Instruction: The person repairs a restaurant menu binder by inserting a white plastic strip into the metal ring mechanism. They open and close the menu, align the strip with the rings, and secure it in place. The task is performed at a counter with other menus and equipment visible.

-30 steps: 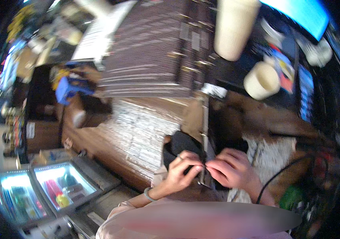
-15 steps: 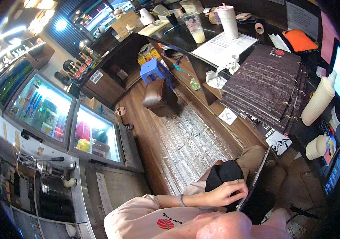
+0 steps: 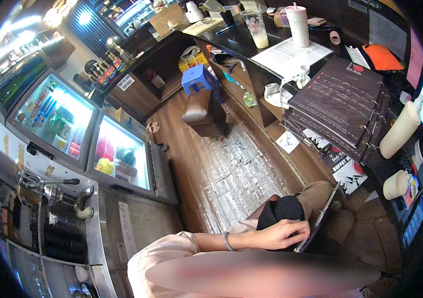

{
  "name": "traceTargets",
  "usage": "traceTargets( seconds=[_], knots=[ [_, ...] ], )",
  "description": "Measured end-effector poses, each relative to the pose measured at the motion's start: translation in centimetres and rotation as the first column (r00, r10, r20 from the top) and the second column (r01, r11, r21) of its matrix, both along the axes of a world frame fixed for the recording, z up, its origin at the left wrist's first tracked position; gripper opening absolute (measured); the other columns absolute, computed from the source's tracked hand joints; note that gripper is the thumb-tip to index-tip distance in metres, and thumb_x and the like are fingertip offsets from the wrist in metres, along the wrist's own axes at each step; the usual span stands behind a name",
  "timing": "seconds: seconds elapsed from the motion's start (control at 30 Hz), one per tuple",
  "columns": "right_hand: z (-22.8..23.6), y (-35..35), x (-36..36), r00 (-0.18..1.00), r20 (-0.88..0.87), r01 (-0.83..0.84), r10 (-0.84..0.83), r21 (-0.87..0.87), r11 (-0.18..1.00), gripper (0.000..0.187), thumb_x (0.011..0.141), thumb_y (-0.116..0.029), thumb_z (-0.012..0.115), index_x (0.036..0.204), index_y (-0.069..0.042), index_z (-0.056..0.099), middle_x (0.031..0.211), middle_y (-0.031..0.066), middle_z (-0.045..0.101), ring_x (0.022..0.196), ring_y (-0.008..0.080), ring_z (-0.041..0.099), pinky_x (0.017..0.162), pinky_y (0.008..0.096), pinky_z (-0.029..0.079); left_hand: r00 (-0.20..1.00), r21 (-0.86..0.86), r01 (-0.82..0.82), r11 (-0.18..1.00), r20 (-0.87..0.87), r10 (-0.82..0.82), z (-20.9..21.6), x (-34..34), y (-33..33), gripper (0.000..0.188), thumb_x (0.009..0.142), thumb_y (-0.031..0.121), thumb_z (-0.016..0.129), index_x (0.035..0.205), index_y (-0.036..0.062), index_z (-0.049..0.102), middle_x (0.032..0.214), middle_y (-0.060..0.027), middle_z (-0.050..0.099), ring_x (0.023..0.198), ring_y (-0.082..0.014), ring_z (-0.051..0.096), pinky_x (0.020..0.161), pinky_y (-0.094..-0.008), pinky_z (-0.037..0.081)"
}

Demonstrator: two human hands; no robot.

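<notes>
Left grip [image 3: 282, 235], fingers curled, touches the ringed folder [image 3: 322, 211], lower than the menu stack [image 3: 339, 99]; I can't tell if it pinches, and the right grip is hidden. I'd judge the folder stiff, light, best held by its metal edge.

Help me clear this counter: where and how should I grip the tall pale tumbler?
Grip the tall pale tumbler around mid-body, probably from the near side, over the flat paper: it stands upright with rounded sides, a pink piece sticking up on top.

Head-worn fisheye, downward over the left hand [image 3: 282, 235], blurred lower part uncertain.
</notes>
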State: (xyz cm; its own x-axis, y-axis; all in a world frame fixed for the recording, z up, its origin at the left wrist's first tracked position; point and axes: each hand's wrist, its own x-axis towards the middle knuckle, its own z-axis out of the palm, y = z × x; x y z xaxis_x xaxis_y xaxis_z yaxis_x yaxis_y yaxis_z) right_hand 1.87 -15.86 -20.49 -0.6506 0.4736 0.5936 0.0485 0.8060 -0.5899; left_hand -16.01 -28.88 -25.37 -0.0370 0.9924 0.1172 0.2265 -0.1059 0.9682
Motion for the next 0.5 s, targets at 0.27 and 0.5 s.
traceTargets(
  seconds=[0.27, 0.5],
  knots=[
    [0.0, 0.1, 0.0, 1.0, 0.009, -0.019, 0.019, -0.006, 1.0, 0.021, 0.074, -0.012, 0.078, 0.092, -0.011, 0.069, 0.083, 0.0038, 0.061, 0.075, 0.0253, 0.061, 0.067, 0.0398, 0.049, 0.996, 0.113, -0.083, 0.99, -0.021, 0.086, -0.2, 0.1, -0.1, 0.012, 0.098, 0.009, 0.063, 0.099, -0.0028, 0.063, 0.097, -0.0146, 0.065, 0.092, -0.0295, 0.065, 0.081, -0.0374, 0.051],
    [0.3, 0.4, -0.4, 0.999, 0.028, -0.042, 0.042, 0.015, 0.999, 0.02, 0.074, -0.012, 0.077, 0.092, -0.01, 0.068, 0.084, 0.0042, 0.061, 0.076, 0.0258, 0.061, 0.068, 0.0403, 0.049, 0.991, 0.05, -0.136, 0.989, 0.021, 0.135, -1.0, 0.1, 0.0, 0.012, 0.095, 0.01, 0.068, 0.099, -0.0015, 0.068, 0.097, -0.0137, 0.067, 0.092, -0.0277, 0.067, 0.082, -0.0361, 0.052]
  ],
)
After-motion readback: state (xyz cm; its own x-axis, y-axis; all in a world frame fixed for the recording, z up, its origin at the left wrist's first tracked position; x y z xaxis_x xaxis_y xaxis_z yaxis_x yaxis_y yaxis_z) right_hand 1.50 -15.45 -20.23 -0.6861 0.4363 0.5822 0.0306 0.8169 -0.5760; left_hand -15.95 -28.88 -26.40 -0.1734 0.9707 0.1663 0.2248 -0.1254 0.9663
